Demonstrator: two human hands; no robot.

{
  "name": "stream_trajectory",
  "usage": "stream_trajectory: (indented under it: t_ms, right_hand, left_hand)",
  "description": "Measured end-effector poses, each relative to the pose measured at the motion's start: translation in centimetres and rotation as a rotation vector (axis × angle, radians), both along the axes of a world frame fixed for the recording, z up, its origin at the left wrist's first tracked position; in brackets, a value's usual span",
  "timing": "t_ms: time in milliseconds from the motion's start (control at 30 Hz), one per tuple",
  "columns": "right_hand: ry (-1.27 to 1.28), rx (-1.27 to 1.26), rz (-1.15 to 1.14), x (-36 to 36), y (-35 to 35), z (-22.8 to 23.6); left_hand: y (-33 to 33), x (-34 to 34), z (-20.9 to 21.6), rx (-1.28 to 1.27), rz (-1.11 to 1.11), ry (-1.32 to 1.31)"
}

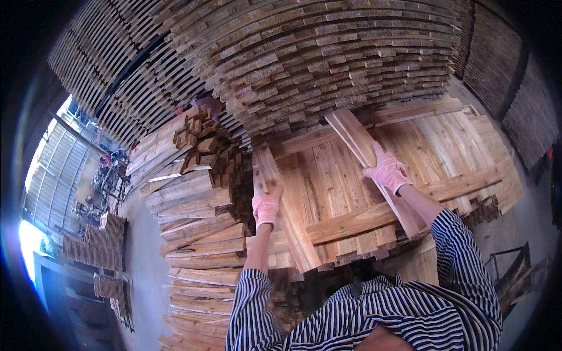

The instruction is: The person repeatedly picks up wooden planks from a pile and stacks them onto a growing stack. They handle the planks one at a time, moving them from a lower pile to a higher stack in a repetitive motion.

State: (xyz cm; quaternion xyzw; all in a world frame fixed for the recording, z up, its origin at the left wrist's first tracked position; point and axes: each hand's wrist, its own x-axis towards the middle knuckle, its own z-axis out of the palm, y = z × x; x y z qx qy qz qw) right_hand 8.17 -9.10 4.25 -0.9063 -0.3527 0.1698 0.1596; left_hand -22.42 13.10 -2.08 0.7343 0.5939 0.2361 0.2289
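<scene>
Both my hands wear pink gloves and reach over a wide stack of pale wooden boards [316, 181]. My left hand [266, 207] is closed on the edge of a narrow wooden plank [293, 231] lying across the stack's left end. Farther right, my right hand [387, 168] grips another wooden plank [353, 131], which slants from the far side toward me. That plank rests across two long crosswise battens, a near one [351, 225] and a far one [410, 112]. Parts of my fingers are hidden behind the planks.
A tall wall of stacked lumber [328, 52] rises just beyond the boards. To my left stands a pile of loose boards [196, 199], some sticking out unevenly. Smaller stacks [96, 245] sit across the concrete floor [143, 251]. A dark metal frame [512, 257] is at right.
</scene>
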Motion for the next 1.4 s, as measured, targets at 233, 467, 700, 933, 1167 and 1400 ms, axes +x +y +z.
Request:
stream_trajectory:
  t_ms: [233,467,700,933,1167,1400]
  right_hand:
    - [-0.259,-0.036,0.077,-3.6,1.2,0.6]
    - [-0.284,0.155,0.144,-12.8,7.6,-2.9]
    - [-0.022,0.313,0.232,-21.1,18.1,-5.6]
    - [-0.610,-0.069,0.248,-8.3,9.2,-0.4]
    - [-0.279,-0.128,0.097,-7.7,7.1,1.1]
    - [0.029,0.143,0.206,-18.6,18.5,-6.1]
  left_hand:
    - [-0.4,0.9,-0.1,-0.163,-0.049,0.218]
    - [4.7,-3.4,0.5,-0.075,-0.125,0.062]
    - [7.9,-2.3,-2.1,-0.012,-0.294,-0.236]
    - [6.6,-4.6,-0.5,-0.041,-0.274,-0.390]
    - [7.4,-6.2,0.2,-0.074,-0.306,-0.415]
    - [7.8,-4.8,-0.3,-0.088,-0.299,-0.445]
